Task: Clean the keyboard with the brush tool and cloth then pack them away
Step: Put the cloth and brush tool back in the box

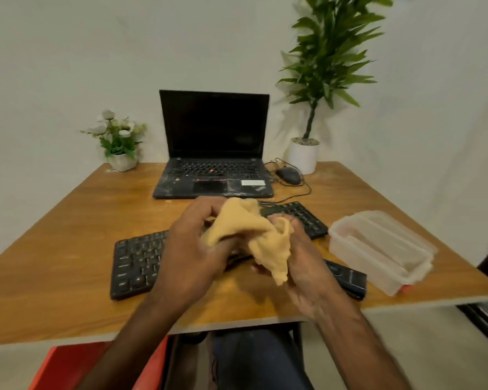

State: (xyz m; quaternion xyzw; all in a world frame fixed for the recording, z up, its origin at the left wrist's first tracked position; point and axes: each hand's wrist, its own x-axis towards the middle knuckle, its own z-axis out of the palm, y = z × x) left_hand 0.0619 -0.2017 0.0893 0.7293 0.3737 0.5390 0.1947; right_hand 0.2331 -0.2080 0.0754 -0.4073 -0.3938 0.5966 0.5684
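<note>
Gripping the yellow cloth [254, 229] over the keyboard [135, 263] are left hand [192, 249] and right hand [307, 268]; laptop sticker [253, 182] unreadable.

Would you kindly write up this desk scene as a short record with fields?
hands: left hand and right hand both grip the yellow cloth
cloth: bunched, held above the keyboard
keyboard: black, flat on the wooden table, middle hidden by the hands
behind: open laptop, screen dark; wired mouse to its right
right side: clear plastic container near the table edge
</note>
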